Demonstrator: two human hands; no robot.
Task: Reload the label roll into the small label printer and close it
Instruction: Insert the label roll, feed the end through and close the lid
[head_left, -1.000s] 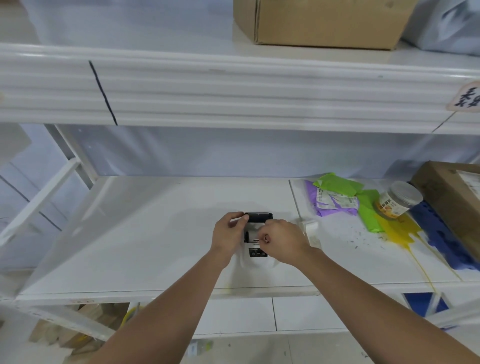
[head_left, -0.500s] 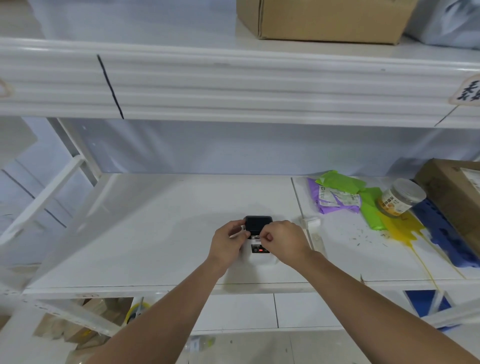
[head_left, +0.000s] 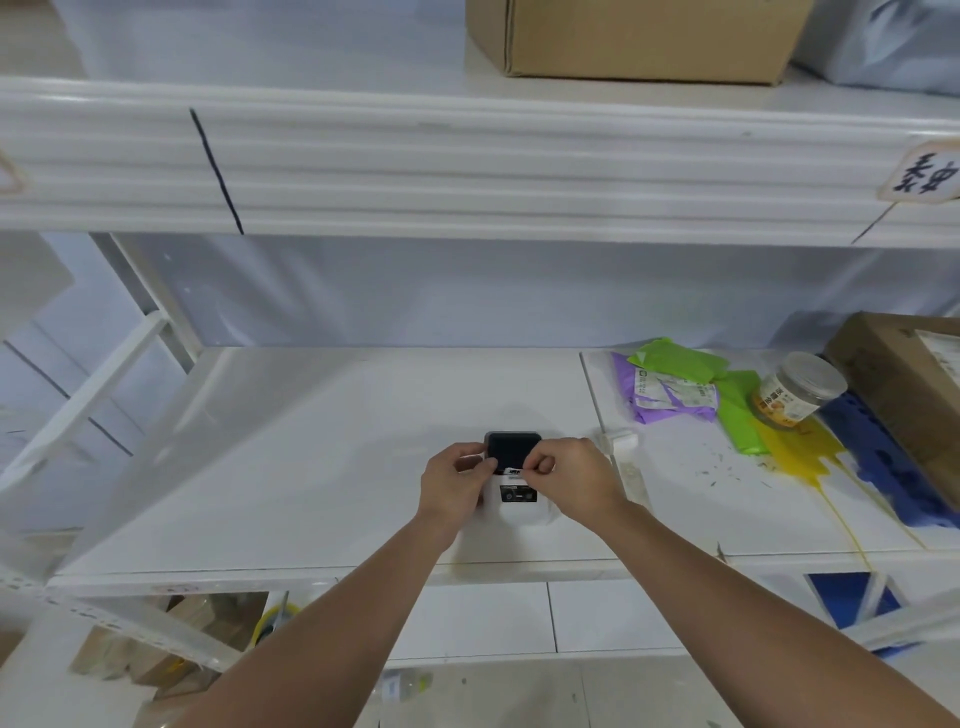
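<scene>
The small white label printer (head_left: 517, 506) stands near the front of the white shelf (head_left: 311, 467). Its dark lid (head_left: 511, 448) lies tilted over the top of the body, and a little white strip shows at the lid's front edge. My left hand (head_left: 452, 488) grips the printer's left side. With thumb and fingers pinched, my right hand (head_left: 571, 480) holds the lid's front right corner. The label roll inside the printer is hidden. A small white roll-like piece (head_left: 619, 441) lies on the shelf just right of my right hand.
To the right lie purple and green mailer bags (head_left: 675, 395), a lidded jar (head_left: 800, 387), a yellow sheet (head_left: 800, 452), a blue sheet (head_left: 883, 467) and a cardboard box (head_left: 904, 384). The upper shelf's beam (head_left: 467, 161) hangs overhead, with another cardboard box (head_left: 639, 36) on top.
The dark lid, which stood edge-on as a thin strip a second ago, has swung down and shows its full face. Both hands have stayed on the printer.
</scene>
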